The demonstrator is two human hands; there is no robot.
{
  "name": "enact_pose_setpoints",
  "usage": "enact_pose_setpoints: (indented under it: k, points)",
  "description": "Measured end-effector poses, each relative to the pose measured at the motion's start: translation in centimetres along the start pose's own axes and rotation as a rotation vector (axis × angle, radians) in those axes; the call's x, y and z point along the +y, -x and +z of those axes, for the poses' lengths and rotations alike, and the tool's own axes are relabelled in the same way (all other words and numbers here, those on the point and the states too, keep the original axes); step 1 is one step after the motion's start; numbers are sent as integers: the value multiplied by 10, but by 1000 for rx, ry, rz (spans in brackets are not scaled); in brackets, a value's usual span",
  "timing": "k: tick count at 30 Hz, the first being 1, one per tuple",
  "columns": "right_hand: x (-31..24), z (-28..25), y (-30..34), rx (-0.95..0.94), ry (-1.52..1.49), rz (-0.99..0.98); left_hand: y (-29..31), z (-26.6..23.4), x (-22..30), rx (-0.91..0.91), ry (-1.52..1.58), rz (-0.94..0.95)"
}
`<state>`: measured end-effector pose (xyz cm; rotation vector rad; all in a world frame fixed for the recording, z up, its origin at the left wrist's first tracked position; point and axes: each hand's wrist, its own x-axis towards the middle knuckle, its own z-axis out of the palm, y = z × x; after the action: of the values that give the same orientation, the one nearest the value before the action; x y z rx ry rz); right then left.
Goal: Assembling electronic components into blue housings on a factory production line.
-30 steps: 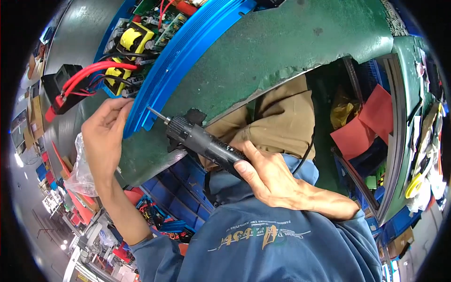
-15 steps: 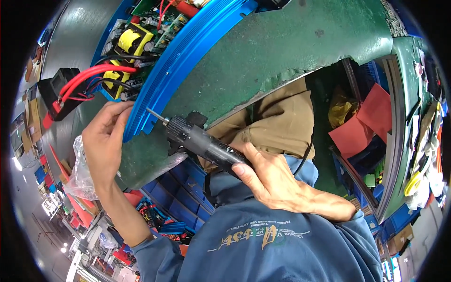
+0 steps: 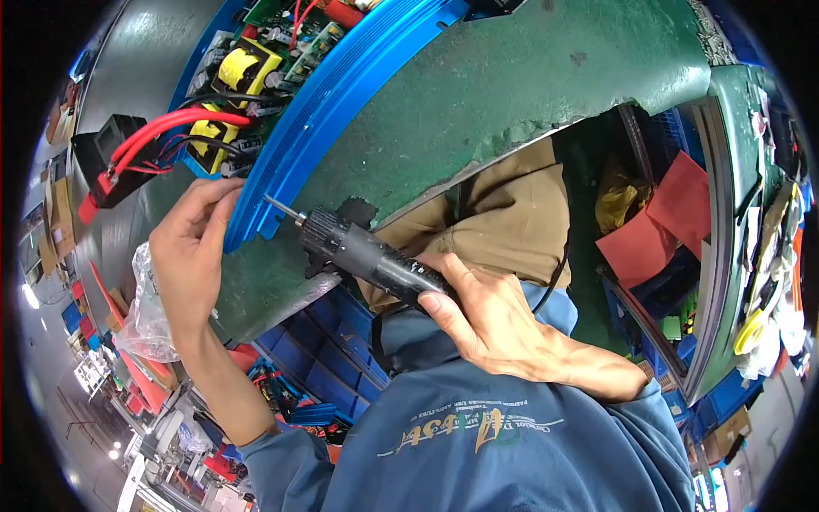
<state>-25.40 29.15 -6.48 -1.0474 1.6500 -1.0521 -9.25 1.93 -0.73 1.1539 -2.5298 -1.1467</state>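
Housing of blue metal lies across the upper left of the green tabletop, its ribbed wall running down toward the person. The bit of a black power screwdriver points at the outer face of that wall near its lower end (whether it sits in a screw, I cannot tell). The right hand holds the screwdriver's barrel, fingers wrapped around it and thumb along it. The left hand is at the wall's lower end, fingers bent and drawn close together; what they grip there is hidden.

Inside the housing are yellow-wrapped components, and thick red wires lead out to a black box-shaped part. A clear plastic bag is beside the left wrist. Below the tabletop's edge are blue bins; red sheets lie farther right.
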Motion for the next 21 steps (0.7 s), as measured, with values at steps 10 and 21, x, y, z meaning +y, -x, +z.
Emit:
enact_pose_setpoints:
  k: [10, 21]
  points:
    - [1, -11, -5, -260, -349, 281, 2, 2, -2, 21, -1, 32]
    - [6, -17, -12, -441, -660, 446, -4, -2, 1, 17, -61, 134]
